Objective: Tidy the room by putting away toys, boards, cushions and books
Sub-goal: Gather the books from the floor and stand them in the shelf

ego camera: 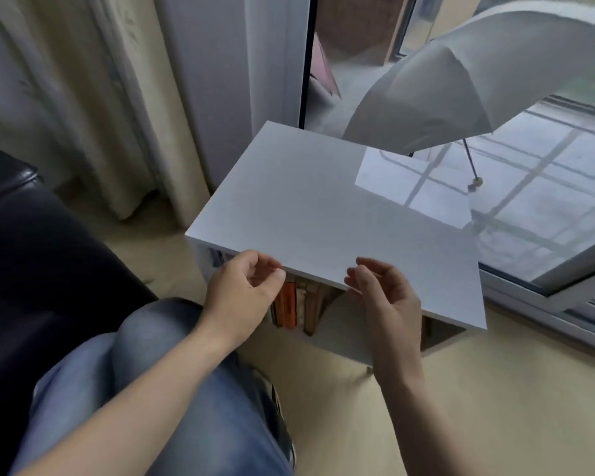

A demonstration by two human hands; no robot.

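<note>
Pale flooring (478, 407) runs under a bent knee in blue jeans (158, 338), and a dark sofa (31, 252) fills the space out beyond the left grip. The left grip (244, 290) and the right grip (385, 300) hover side by side with a gap between them, each with fingers loosely curled and holding nothing. Their fingertips come right up to the front edge of a low white bookshelf (323, 207); whether they touch it cannot be told. Just below and between the two grips, inside the shelf's open compartment, stand the books (289, 304). An orange one is nearest the left grip, and brownish ones lean beside it. Farther off, past the shelf's glossy top and beyond the right grip, an open white umbrella (443, 87) sits at the glass door (547, 207). A pale curtain (83, 97) hangs well beyond the left grip.
</note>
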